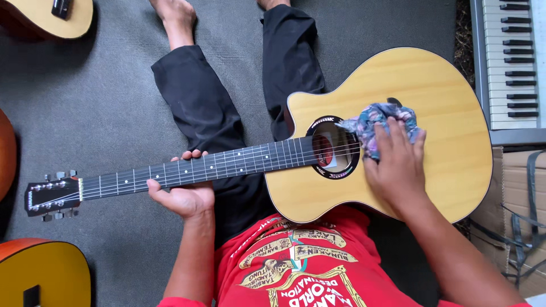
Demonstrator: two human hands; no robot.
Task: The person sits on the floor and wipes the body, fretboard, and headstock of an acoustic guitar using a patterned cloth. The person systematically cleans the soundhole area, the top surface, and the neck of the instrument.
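— Grey carpet (85,102) spreads under us, with other guitars at its edges and a keyboard (512,62) to the right. Where are we?

— Mid-wipe, it seems. Our right hand (398,165) presses the patterned cloth (378,122) flat on the acoustic guitar (443,96), just beside the soundhole. Our left hand (182,196) is wrapped around the neck, steadying it across our lap.

— Next?

— Probably light strokes clear of the strings.

— Containers?

— Only a cardboard box (512,182); we cannot see inside.

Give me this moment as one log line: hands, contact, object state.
left hand: gripping guitar neck | right hand: pressing patterned cloth on guitar body beside soundhole | guitar: flat across lap
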